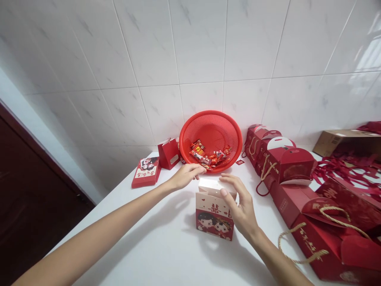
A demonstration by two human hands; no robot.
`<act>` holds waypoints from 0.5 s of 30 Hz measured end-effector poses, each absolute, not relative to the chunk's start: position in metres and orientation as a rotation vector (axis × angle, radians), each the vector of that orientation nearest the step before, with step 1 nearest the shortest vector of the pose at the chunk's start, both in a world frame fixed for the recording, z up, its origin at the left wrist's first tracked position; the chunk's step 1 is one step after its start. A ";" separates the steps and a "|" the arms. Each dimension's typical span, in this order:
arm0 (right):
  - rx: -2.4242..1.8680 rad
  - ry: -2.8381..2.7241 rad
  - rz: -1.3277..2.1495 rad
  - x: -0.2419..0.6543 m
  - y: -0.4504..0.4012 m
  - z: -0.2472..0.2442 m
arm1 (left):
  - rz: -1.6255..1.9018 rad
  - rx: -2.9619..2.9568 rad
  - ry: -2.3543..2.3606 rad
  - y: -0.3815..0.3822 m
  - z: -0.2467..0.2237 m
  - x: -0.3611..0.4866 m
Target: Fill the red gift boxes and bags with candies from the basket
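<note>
A small paper gift box (214, 216) stands upright on the white table, its front printed with two cartoon figures and red characters. The top of it is open, with a white inner flap raised. My right hand (241, 202) grips the box's upper right side, thumb at the front edge and fingers curved over the top. My left hand (186, 175) is in front of the near rim of a red plastic basket (212, 123), fingers drawn together. Whatever it may hold is hidden. Wrapped candies (211, 158) lie in the basket, just beyond those fingertips.
A flat printed box (146, 172) and a red paper box (169, 154) sit left of the basket. Red gift boxes with rope handles (297, 198) line the right side. Farther right are red ribbons (342, 167) and a cardboard carton (333, 142). A tiled wall (202, 47) rises behind.
</note>
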State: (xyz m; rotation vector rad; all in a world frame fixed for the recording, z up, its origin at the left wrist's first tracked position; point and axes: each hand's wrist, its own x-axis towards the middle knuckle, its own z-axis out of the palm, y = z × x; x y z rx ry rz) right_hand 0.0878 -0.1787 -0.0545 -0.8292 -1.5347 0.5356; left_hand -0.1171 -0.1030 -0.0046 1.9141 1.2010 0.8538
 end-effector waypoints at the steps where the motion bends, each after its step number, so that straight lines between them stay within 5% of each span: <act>1: -0.809 -1.548 0.464 0.088 -0.179 -0.055 | 0.833 1.981 1.244 -0.095 -0.006 -0.119; 15: -0.743 -1.625 0.045 0.087 -0.188 -0.059 | 0.636 2.356 1.672 -0.011 -0.044 -0.113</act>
